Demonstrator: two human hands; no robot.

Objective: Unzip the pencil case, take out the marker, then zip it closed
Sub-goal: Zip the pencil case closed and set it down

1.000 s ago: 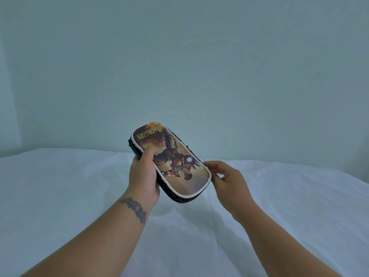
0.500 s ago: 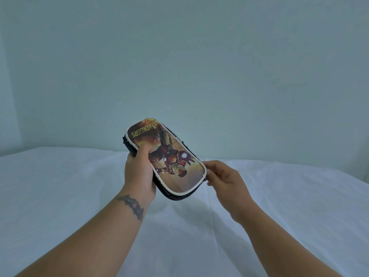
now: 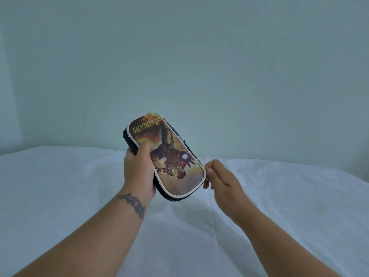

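Observation:
My left hand (image 3: 137, 172) grips a dark pencil case (image 3: 169, 148) with a white-piped, printed superhero lid, held tilted in the air above the table. Its thumb lies across the picture. My right hand (image 3: 221, 180) touches the case's near right corner, thumb and forefinger pinched together at the rim, apparently on the zipper pull, which is too small to make out. The case looks closed. No marker is visible.
A white cloth (image 3: 279, 216) covers the table below both arms, with soft folds. A plain pale wall (image 3: 199, 66) rises behind the table's far edge.
The case has tipped a little more upright and shifted slightly left. My right hand's fingers have closed into a pinch at the case's right corner.

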